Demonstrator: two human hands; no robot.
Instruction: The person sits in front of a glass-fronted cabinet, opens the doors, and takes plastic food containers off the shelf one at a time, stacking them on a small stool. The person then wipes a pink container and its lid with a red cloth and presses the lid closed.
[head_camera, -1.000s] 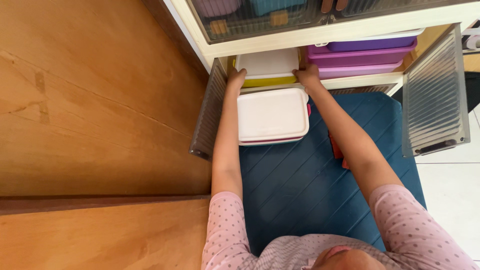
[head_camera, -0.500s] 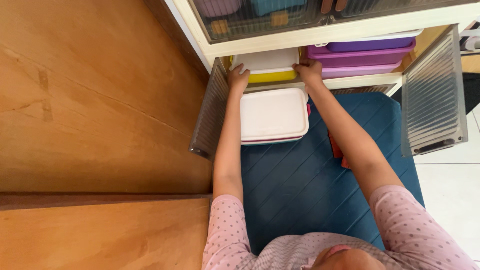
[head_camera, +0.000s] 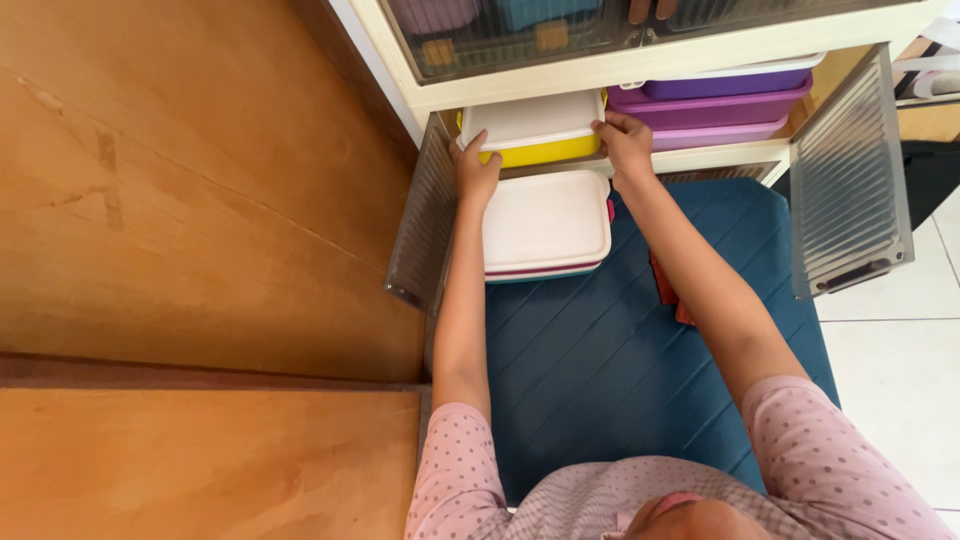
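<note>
Both hands grip a yellow box with a white lid (head_camera: 533, 130), which sits partly inside the left half of the cabinet's lowest shelf (head_camera: 720, 157): the left hand (head_camera: 477, 170) clasps its left corner, the right hand (head_camera: 627, 145) its right corner, fingers curled over the lid edge. Just below, on the blue ribbed mat (head_camera: 620, 370), lies a stack of white-lidded containers (head_camera: 546, 226), close under the box. A slip could likely drop the box onto that stack. Room is tight: the left cabinet door (head_camera: 420, 225) stands open beside the left wrist, purple containers (head_camera: 715, 110) crowd the right hand, and the right cabinet door (head_camera: 850, 180) swings wide.
</note>
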